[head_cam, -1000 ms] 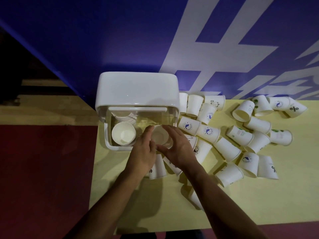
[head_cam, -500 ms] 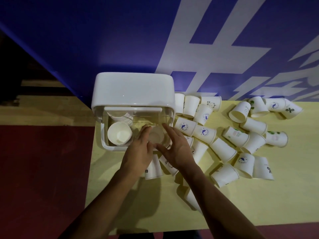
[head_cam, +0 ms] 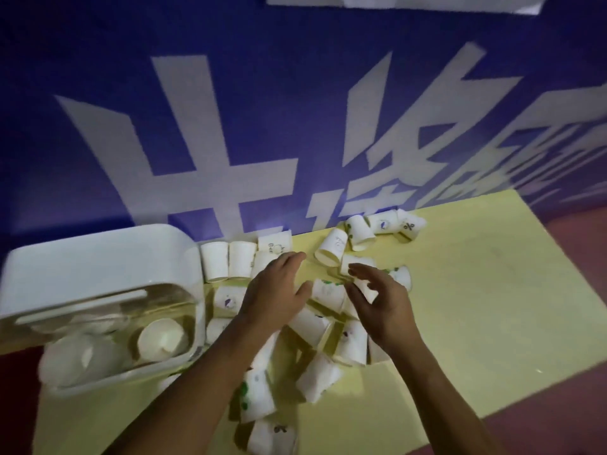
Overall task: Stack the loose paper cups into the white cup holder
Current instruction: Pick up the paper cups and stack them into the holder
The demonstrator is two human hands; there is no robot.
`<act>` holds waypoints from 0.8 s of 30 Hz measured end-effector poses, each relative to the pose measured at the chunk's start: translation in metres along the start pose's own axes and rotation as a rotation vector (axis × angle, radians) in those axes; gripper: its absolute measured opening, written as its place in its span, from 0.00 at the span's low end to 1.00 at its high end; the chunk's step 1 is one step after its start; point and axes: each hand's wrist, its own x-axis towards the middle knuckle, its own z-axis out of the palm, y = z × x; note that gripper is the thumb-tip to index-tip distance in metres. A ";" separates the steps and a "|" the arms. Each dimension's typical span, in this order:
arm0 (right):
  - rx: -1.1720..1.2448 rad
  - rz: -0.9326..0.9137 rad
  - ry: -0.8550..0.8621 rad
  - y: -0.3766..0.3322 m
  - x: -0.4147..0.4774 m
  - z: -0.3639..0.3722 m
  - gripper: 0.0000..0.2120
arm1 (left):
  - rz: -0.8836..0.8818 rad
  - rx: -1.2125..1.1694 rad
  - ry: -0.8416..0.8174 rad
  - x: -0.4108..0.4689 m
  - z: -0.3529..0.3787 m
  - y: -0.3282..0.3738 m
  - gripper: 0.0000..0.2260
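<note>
The white cup holder point(head_cam: 98, 264) stands at the left on the yellow table, its clear front showing two stacks of cups point(head_cam: 161, 338) inside. Several loose paper cups point(head_cam: 328, 292) lie on their sides to its right. My left hand point(head_cam: 276, 293) hovers over the pile, palm down, fingers spread, holding nothing. My right hand point(head_cam: 381, 303) is beside it with fingers curled loosely over a cup point(head_cam: 364, 287); no firm grip shows.
The yellow table point(head_cam: 492, 307) ends at the right and near edges, with dark red floor beyond. A blue wall with large white characters point(head_cam: 230, 126) rises directly behind the holder and cups. More cups point(head_cam: 384, 223) lie by the wall.
Both hands have left the cup holder and moved right over the loose cups. The cup they held now sits in the holder's right stack. The camera has swung to the right.
</note>
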 end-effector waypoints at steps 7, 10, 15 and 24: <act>-0.026 0.150 0.030 0.092 0.010 -0.073 0.15 | -0.182 0.147 -0.170 0.111 0.076 0.043 0.30; -0.025 0.195 0.032 0.122 0.015 -0.086 0.16 | -0.314 0.086 -0.172 0.139 0.106 0.039 0.29; -0.067 0.256 -0.005 0.158 0.035 -0.094 0.19 | -0.466 -0.011 -0.153 0.157 0.137 0.037 0.28; -0.282 0.220 -0.305 0.210 0.089 -0.085 0.46 | -0.335 -0.120 -0.030 0.145 0.114 0.055 0.31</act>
